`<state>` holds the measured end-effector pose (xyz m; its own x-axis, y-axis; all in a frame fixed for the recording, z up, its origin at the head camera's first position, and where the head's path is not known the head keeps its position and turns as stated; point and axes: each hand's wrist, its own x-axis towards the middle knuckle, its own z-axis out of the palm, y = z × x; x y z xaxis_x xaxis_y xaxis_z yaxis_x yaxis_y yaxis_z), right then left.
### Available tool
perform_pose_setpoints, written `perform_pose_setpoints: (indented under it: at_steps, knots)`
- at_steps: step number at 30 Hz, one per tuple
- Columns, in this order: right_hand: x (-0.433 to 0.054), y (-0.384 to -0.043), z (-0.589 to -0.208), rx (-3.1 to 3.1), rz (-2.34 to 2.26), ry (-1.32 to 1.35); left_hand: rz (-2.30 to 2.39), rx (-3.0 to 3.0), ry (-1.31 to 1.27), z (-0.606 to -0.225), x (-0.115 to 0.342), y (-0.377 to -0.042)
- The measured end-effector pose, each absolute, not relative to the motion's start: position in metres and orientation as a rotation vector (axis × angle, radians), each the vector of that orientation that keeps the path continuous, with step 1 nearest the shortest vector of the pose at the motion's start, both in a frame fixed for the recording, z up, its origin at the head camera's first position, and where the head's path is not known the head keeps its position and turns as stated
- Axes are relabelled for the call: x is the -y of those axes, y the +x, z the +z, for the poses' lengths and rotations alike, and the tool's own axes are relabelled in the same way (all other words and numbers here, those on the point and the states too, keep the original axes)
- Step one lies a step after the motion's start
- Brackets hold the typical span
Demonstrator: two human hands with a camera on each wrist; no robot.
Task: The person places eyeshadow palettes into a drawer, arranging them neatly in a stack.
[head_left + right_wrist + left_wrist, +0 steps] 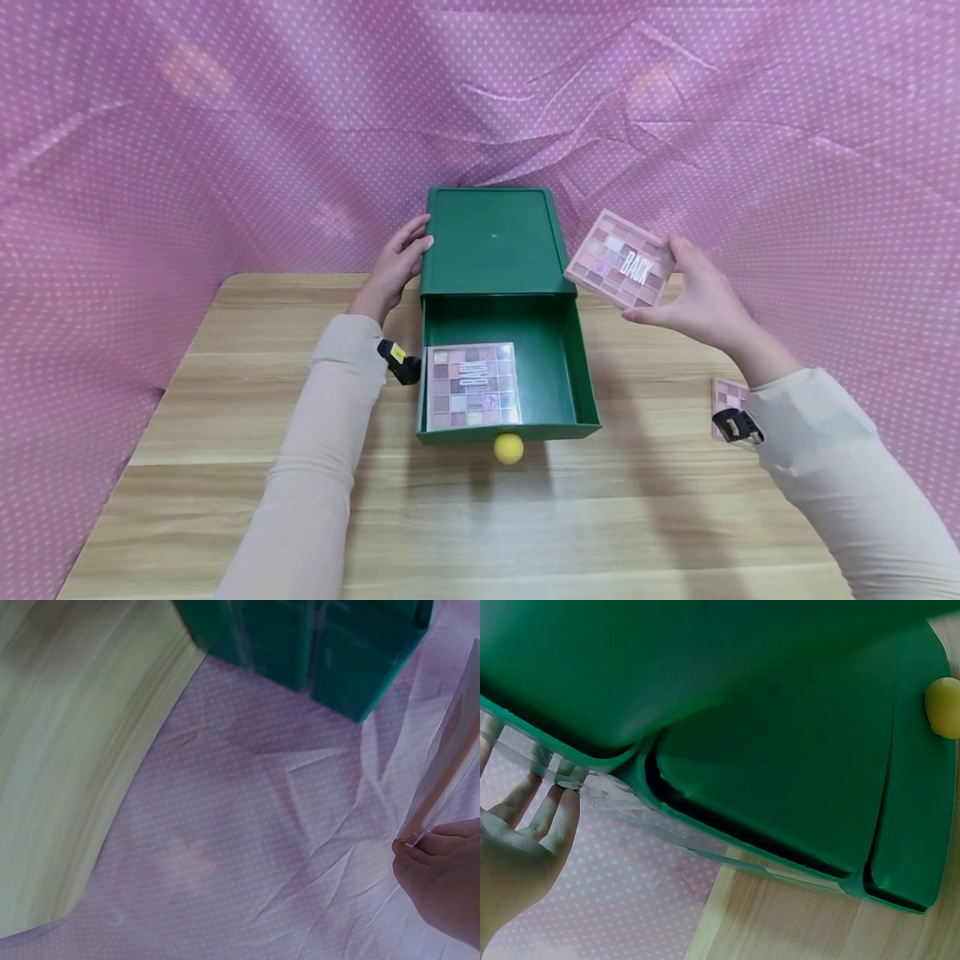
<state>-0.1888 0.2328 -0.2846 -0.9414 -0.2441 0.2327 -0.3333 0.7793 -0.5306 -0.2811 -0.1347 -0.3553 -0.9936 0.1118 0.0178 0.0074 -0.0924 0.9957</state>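
Observation:
A green box [487,246] has its front drawer [549,367] pulled out, with a round yellow knob [508,448] on the front. In the drawer's left half lies an eyeshadow palette [472,387] with a clear lid marked BACK. My right hand [701,300] pinches a second palette [622,260] by its edge, raised and tilted beside the box's right side; the right wrist view has this palette [446,750] edge-on. Fingers extended, my left hand [393,271] rests against the box's left side; the left wrist view shows those fingertips under the rim.
Another palette [726,392] lies on the wooden table [660,500] at the right, partly covered by the right wrist's camera [738,426]. Pink dotted cloth [337,125] hangs behind the box and along both sides.

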Motion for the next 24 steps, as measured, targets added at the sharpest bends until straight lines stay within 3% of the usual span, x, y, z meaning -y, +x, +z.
perform_pose_setpoints:
  at_steps: [9,24]
  knots:
    - [-0.209,-0.183,-0.286,2.756,0.995,0.651,2.267,-2.064,0.136,-0.360,0.135,-0.281]
    - [-0.174,-0.165,-0.294,2.837,0.973,0.746,2.259,-2.085,0.134,-0.356,0.135,-0.283]
